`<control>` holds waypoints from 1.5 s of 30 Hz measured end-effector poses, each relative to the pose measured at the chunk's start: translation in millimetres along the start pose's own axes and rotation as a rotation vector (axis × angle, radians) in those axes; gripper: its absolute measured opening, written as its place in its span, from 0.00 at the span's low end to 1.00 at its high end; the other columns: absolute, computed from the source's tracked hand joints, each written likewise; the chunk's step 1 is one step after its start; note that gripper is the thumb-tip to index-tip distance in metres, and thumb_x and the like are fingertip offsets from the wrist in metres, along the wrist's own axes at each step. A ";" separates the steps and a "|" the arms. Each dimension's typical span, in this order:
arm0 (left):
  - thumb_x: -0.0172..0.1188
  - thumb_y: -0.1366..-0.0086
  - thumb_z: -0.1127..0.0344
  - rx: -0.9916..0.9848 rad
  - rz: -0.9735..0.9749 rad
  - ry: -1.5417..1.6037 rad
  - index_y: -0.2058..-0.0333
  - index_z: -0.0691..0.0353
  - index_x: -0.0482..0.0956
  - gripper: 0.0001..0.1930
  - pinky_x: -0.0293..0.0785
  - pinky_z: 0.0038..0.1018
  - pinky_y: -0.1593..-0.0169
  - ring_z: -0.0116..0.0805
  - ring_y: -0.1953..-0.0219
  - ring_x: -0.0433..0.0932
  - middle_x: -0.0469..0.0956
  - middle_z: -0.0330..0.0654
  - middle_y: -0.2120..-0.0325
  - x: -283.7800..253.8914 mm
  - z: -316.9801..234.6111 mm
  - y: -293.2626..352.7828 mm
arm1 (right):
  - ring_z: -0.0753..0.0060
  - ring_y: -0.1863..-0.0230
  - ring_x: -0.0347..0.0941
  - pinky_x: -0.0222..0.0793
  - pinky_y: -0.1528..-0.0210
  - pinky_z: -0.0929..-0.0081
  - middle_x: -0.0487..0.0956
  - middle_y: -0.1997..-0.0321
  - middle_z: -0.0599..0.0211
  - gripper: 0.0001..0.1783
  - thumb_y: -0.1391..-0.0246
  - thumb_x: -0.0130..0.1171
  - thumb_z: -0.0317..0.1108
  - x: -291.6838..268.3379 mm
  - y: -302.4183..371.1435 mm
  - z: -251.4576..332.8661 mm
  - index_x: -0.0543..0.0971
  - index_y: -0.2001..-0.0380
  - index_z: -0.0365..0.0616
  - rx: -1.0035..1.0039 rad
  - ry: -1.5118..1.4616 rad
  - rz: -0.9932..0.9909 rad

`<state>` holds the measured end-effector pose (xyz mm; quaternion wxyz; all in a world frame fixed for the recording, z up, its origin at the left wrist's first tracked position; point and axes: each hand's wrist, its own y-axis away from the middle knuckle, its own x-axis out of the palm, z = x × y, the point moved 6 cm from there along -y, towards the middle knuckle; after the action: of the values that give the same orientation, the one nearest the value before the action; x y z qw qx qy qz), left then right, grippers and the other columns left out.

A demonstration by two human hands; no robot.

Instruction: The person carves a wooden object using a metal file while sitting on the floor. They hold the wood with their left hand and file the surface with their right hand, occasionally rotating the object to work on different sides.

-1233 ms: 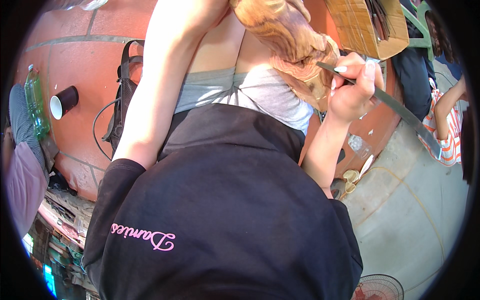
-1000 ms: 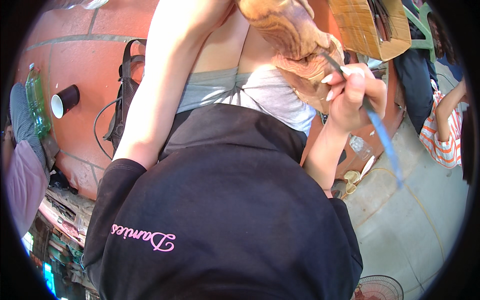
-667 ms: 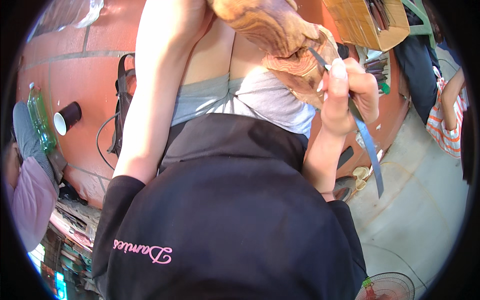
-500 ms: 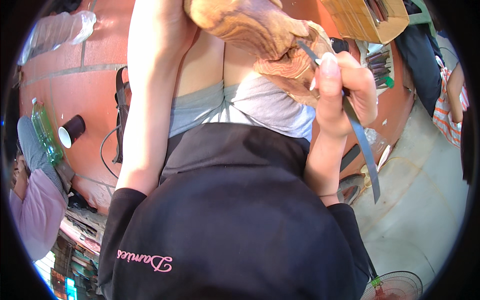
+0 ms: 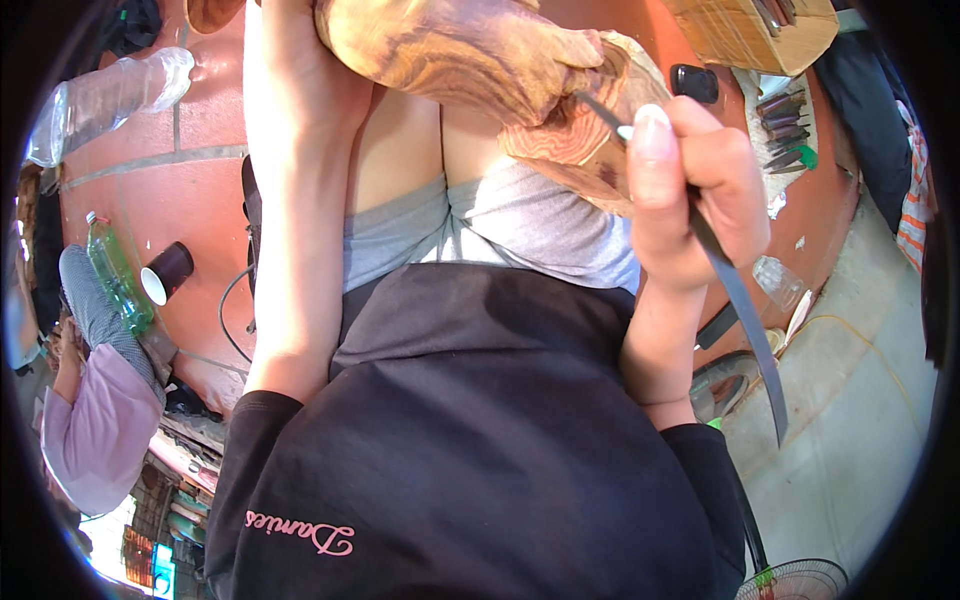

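A brown carved piece of wood (image 5: 450, 55) with bold grain lies over my thighs, partly cut off by the top edge. My right hand (image 5: 690, 190) pinches a long, thin, dark metal carving tool (image 5: 745, 310) between thumb and fingers. The narrow tip of the tool touches a groove between the smooth rounded part and the paler, ridged part of the wood. The tool's flat tail sticks out below my hand. At the wood's left end, my left hand (image 5: 305, 85) is closed against it, its fingers mostly hidden.
A cardboard box (image 5: 750, 35) stands at the far right, near several carving tools (image 5: 785, 130) on a pale cloth. To the left are a clear bottle (image 5: 110, 100), a green bottle (image 5: 118, 275) and a dark cup (image 5: 170, 272). Another person (image 5: 100, 420) sits there. A fan (image 5: 795, 580) is lower right.
The view has shifted slightly, and the wood appears a little further left. The tool's tip has moved left along the groove with my right hand's grip unchanged.
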<state>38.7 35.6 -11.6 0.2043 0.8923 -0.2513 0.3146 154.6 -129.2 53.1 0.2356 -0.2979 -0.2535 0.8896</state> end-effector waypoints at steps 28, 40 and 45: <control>0.46 0.39 0.49 0.083 -0.208 -0.020 0.61 0.65 0.74 0.22 0.74 0.37 0.52 0.43 0.60 0.78 0.78 0.50 0.64 -34.1 2.4 -12.1 | 0.82 0.83 0.58 0.54 0.81 0.83 0.71 0.81 0.64 0.15 0.48 0.58 0.18 2.0 -12.3 -4.4 0.64 0.80 0.39 0.011 -0.026 -0.038; 0.46 0.38 0.49 0.057 -0.179 -0.041 0.61 0.65 0.73 0.22 0.73 0.39 0.51 0.44 0.58 0.77 0.78 0.52 0.62 -27.2 5.3 -6.7 | 0.85 0.82 0.55 0.52 0.81 0.84 0.72 0.81 0.65 0.15 0.48 0.56 0.18 0.9 -7.9 -2.2 0.62 0.82 0.41 0.091 -0.026 0.037; 0.46 0.38 0.48 0.017 -0.110 -0.020 0.60 0.68 0.73 0.25 0.73 0.39 0.51 0.46 0.57 0.77 0.77 0.57 0.60 -23.1 7.0 -7.8 | 0.85 0.82 0.56 0.52 0.81 0.84 0.72 0.81 0.64 0.15 0.49 0.56 0.18 -1.7 -5.3 -7.0 0.62 0.82 0.41 0.097 -0.046 -0.039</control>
<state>30.8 45.4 -33.5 0.2110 0.9095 -0.2013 0.2961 161.8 -124.0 52.1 0.2611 -0.2606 -0.2212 0.9028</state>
